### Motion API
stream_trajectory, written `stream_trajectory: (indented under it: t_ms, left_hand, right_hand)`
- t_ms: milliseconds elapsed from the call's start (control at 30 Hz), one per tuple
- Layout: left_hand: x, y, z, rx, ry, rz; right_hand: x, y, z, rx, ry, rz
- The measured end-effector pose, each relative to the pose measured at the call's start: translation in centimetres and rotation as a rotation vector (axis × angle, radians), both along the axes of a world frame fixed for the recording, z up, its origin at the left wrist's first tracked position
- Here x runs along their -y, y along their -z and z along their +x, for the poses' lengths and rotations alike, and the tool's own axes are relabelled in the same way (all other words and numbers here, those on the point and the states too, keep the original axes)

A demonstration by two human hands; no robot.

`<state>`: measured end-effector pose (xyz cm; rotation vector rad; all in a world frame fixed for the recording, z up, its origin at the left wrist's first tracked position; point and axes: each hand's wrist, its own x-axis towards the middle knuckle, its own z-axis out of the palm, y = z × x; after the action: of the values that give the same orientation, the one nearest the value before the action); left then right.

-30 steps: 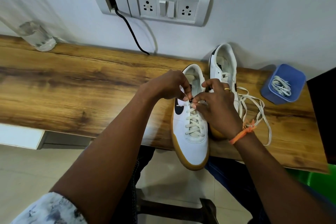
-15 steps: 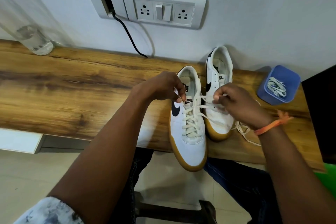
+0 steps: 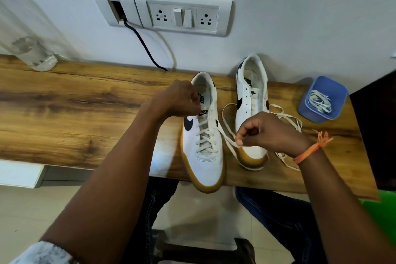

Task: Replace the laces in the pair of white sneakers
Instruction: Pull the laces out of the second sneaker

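While your left hand [image 3: 180,100] stays curled at the tongue of the nearer sneaker [image 3: 203,135], its fingers seem to pinch the lace there, though the fingertips are blurred and I cannot tell for sure. Your right hand [image 3: 263,130] sits at about four o'clock from it, fingers curled, thumb and forefinger pinching a free lace end [image 3: 227,135] that runs taut from the upper right eyelets of that sneaker. The nearer sneaker is white with a dark swoosh and a tan sole, laced most of the way up, and its toe hangs over the front edge of the wooden shelf [image 3: 75,113]. At two o'clock from it stands the second sneaker [image 3: 251,100], same colours, its eyelets bare, toe partly hidden behind your right hand. A loose lace [image 3: 287,120] lies in loops around and beside that second shoe, trailing toward your right wrist with its orange thread band [image 3: 308,152]. At three o'clock of the second sneaker a blue tub [image 3: 308,111] holds more white laces [image 3: 319,103]. Up at twelve o'clock the wall carries a socket plate [image 3: 184,16], a black cable [image 3: 145,47] dropping from it to the shelf. At ten o'clock a clear bottle [image 3: 32,53] stands against the wall.
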<state>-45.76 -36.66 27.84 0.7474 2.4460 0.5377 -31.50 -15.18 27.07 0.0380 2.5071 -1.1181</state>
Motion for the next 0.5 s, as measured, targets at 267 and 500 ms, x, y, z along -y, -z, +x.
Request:
stream_trajectory:
  t_ms: [267,500]
  left_hand:
    - [-2.3,1.4,1.9,-0.069,0.132,-0.215]
    - [-1.7,0.9,1.6,-0.106,0.095,-0.185]
  right_hand:
    - [1.7,1.8,-0.8,-0.288,0.192,0.311]
    - [5.4,2.2,-1.4,-0.431,-0.088,0.282]
